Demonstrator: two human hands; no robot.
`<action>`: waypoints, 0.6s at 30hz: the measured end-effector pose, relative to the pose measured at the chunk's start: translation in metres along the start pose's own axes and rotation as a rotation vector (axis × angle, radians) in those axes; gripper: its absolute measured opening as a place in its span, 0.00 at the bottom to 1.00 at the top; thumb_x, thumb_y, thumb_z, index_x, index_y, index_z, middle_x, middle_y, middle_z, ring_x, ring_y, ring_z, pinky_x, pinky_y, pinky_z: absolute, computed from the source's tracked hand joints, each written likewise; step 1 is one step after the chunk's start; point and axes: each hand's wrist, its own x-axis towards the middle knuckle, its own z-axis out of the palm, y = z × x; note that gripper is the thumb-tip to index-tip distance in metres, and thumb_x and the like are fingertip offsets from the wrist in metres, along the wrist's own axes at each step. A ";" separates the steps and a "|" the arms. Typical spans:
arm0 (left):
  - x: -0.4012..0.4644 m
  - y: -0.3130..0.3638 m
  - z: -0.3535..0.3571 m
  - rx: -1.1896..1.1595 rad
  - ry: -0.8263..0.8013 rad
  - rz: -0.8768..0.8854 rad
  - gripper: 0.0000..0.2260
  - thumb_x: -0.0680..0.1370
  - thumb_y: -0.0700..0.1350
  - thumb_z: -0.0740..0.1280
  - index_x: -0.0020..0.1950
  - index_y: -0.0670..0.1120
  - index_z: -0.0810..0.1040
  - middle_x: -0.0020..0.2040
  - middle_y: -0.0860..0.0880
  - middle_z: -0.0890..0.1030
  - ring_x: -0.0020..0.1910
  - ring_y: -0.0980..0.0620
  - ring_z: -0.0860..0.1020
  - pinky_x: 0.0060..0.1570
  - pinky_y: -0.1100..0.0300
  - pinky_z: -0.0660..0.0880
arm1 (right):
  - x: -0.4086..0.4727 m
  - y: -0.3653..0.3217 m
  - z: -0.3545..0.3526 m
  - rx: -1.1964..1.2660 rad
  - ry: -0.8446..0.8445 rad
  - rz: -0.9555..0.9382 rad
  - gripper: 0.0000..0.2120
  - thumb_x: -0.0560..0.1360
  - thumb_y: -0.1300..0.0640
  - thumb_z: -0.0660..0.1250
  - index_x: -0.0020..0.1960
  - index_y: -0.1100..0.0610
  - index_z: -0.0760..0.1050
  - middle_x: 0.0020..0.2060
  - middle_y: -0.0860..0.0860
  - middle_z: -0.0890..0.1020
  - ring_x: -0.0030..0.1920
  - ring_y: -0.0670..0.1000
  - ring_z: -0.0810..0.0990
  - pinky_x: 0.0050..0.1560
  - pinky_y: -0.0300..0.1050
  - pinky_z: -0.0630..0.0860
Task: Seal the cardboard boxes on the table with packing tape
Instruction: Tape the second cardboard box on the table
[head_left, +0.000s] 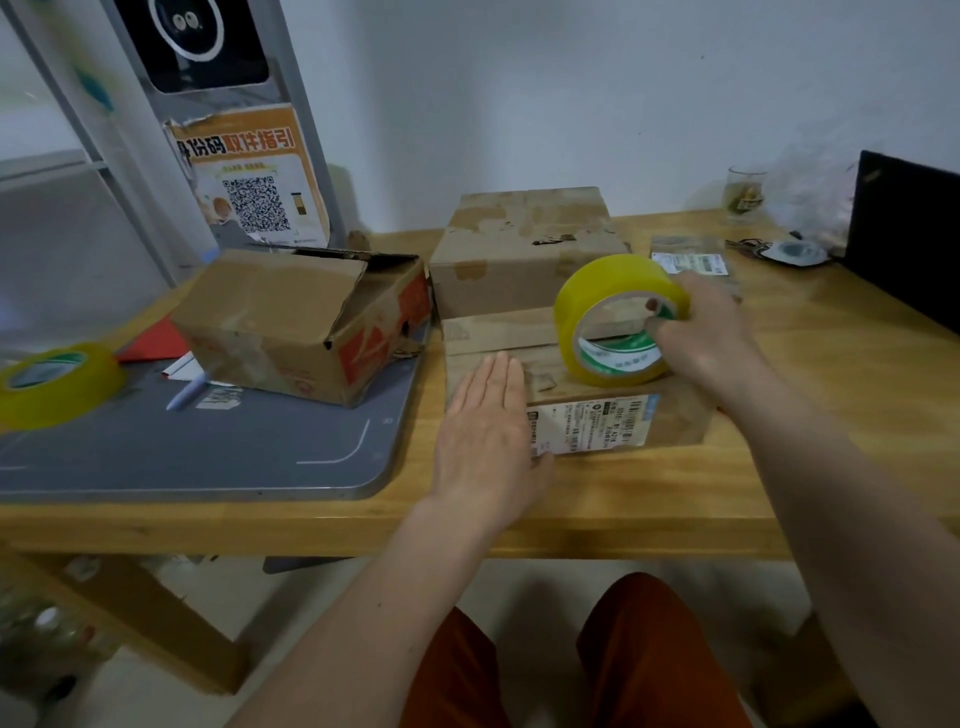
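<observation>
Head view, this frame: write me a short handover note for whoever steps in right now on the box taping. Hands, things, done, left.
Left hand: flat, fingers straight, pressing on the near box.
Right hand: grips the tape roll, which stands on edge on that box's top, thumb through the core.
Things: the near box lies at the table front, flaps closed; a closed box sits behind it; an open box with a raised flap sits to the left on a grey board; a spare roll lies far left.
Done: near box flaps closed and held down.
Left: whether fresh tape runs along the seam cannot be told; tape the near box, then check the other two.
</observation>
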 end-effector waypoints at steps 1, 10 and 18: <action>0.001 0.001 0.000 -0.010 0.004 -0.013 0.41 0.81 0.60 0.59 0.81 0.41 0.40 0.82 0.45 0.42 0.81 0.49 0.41 0.76 0.56 0.36 | 0.000 0.000 0.000 -0.009 -0.001 -0.012 0.08 0.76 0.66 0.63 0.53 0.57 0.72 0.44 0.53 0.76 0.45 0.54 0.74 0.38 0.47 0.70; 0.026 0.017 -0.001 0.010 -0.057 0.006 0.46 0.77 0.66 0.61 0.81 0.41 0.42 0.82 0.44 0.43 0.81 0.48 0.41 0.78 0.53 0.38 | 0.007 0.001 0.000 -0.088 -0.064 -0.103 0.09 0.77 0.65 0.62 0.53 0.54 0.66 0.40 0.46 0.70 0.43 0.52 0.72 0.39 0.46 0.65; 0.022 0.004 0.002 -0.008 0.023 0.209 0.41 0.75 0.64 0.66 0.80 0.47 0.55 0.81 0.49 0.57 0.80 0.51 0.52 0.78 0.58 0.42 | -0.004 0.012 0.030 0.059 0.058 -0.079 0.10 0.76 0.55 0.69 0.53 0.55 0.72 0.48 0.53 0.77 0.47 0.54 0.76 0.39 0.46 0.69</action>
